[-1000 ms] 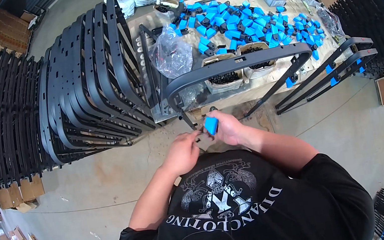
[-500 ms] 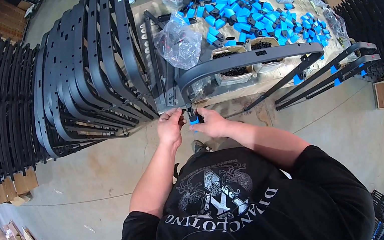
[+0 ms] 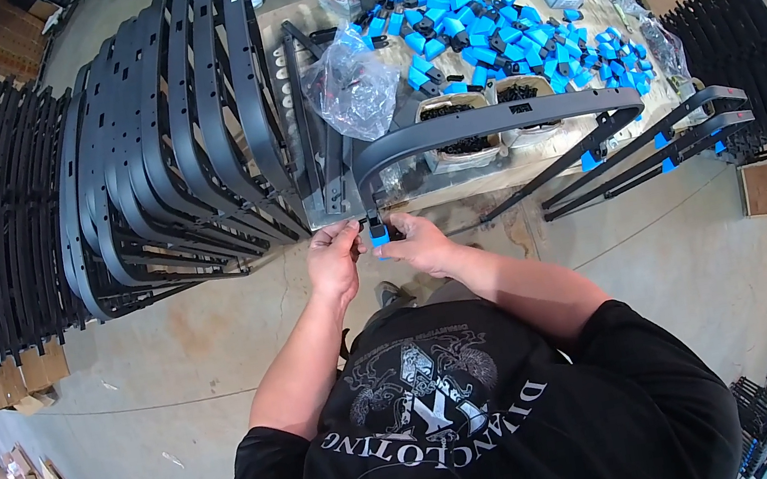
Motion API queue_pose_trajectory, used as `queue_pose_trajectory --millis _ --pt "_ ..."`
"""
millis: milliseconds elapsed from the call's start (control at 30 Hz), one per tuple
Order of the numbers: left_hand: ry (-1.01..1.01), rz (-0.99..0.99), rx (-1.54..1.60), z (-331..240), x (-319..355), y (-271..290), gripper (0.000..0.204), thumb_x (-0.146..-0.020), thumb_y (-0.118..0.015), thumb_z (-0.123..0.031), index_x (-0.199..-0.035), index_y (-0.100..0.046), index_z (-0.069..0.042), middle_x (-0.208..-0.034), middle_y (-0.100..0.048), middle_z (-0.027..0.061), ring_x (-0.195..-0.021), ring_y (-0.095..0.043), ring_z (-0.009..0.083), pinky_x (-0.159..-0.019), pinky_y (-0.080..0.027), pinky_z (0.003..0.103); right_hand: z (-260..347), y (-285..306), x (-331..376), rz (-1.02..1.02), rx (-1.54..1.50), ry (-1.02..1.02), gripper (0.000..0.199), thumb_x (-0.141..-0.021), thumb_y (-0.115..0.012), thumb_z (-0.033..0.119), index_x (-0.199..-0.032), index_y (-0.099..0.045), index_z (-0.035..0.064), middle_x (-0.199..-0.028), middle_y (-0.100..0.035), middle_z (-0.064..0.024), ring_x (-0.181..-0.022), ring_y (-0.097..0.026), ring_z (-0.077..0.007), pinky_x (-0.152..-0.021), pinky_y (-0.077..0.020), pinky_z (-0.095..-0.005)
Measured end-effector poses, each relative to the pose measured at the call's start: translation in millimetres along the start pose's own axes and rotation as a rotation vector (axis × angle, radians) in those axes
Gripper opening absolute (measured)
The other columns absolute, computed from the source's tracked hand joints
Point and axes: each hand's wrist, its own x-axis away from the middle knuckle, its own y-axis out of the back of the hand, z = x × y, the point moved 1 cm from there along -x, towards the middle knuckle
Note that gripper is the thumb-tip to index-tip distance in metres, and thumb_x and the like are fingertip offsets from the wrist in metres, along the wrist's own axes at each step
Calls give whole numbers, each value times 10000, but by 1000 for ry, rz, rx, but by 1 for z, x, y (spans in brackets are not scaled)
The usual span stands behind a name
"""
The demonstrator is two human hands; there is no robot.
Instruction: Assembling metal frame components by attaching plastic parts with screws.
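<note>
At the near edge of the worktable [image 3: 457, 191], two hands are aligning a blue end fitting [image 3: 380, 236] with a bent black frame [image 3: 496, 121].

The right hand [image 3: 417, 246] is gripping the fitting at the lower end of the frame's left leg; the left hand [image 3: 336, 258] is pinching its fingertips together just beside it, and from where I am standing I cannot tell whether they are holding a small part. Seating appears to be the step in hand; the next move is probably calling for steady support from the right. Loose blue-and-black fittings [image 3: 482, 40] are lying heaped beyond.
</note>
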Motion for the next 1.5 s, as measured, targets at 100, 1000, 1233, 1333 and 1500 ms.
queue_pose_trajectory --millis 100,1000,1233,1333,1500 --pt "35 24 -35 1 -1 3 97 -927 -720 -87 -924 -636 -39 -830 -656 47 -668 -574 129 -605 -482 281 10 -2 5 44 -157 -71 516 -827 -786 164 -1270 -597 -22 -1050 -667 -69 -926 -632 -145 -806 -527 -297" --pt "-168 -25 -388 3 4 -8 192 -947 -715 -115 -1055 -690 42 -835 -677 42 -634 -573 100 -580 -481 252 5 5 8 120 -345 -162 377 -860 -764 209 -1138 -652 -20 -927 -675 -59 -788 -621 -121 -675 -501 -270" --pt "-370 29 -709 30 15 1 389 -1007 -632 -140 -1346 -585 46 -1173 -673 119 -926 -637 123 -824 -513 268 5 1 5 7 -197 -101 396 -858 -767 224 -1156 -658 -12 -940 -687 -59 -798 -620 -115 -681 -499 -269" --pt "-405 129 -782 28 31 -4 554 -1015 -608 -142 -1512 -421 17 -1365 -583 142 -1039 -598 137 -865 -502 303 -3 6 5 28 -262 -74 317 -875 -753 209 -1109 -669 12 -943 -661 -32 -812 -584 -111 -707 -471 -271" --pt "-558 -54 -1053 -10 55 -28 421 -881 -709 -139 -1276 -632 -19 -1213 -648 152 -1046 -617 294 -883 -503 364 6 28 15 -139 -438 -165 555 -936 -669 424 -1246 -579 -27 -1099 -661 -141 -915 -631 -216 -817 -516 -380"
